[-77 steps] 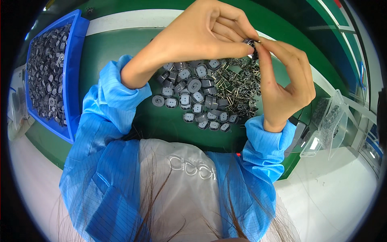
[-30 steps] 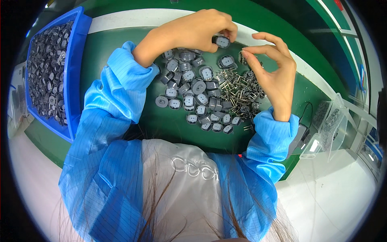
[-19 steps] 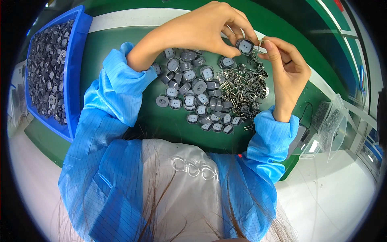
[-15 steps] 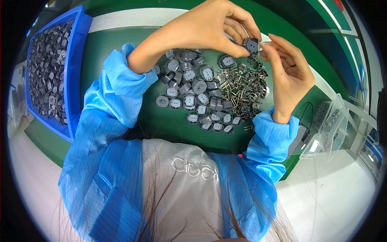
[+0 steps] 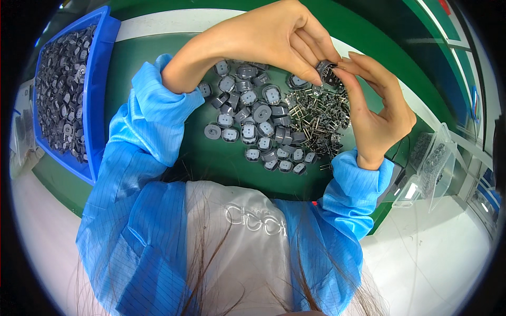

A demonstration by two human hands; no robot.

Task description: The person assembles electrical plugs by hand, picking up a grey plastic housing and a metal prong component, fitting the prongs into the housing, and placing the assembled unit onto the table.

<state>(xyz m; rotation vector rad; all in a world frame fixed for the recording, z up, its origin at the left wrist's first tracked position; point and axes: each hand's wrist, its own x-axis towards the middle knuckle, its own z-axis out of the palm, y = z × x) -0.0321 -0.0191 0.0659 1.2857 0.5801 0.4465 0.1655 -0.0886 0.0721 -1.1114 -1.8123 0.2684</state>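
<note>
My left hand [image 5: 274, 39] arches over the far side of the bench. Its thumb and fingers pinch a dark grey plastic housing [image 5: 328, 73], tilted so that its dark hollow side partly shows. From the right, my right hand [image 5: 380, 105] closes thumb and forefinger on the housing's right edge; any small part between those fingertips is hidden. Just below the hands lies a heap of small black parts with metal pins [image 5: 319, 118]. Left of that heap, many rounded grey housings [image 5: 249, 130] are spread out, some with light grey faces up.
A blue bin [image 5: 105, 95] full of similar grey parts stands tilted at the left. The green bench [image 5: 195, 147] carries a white strip [image 5: 158, 25] along its far side. Clear plastic trays [image 5: 429, 168] and a dark device [image 5: 392, 179] sit at the right.
The housing has tipped over and come slightly nearer, turning its light face out of sight. Metal pins seen between the hands no longer show. My right hand has shifted nearer and slightly right.
</note>
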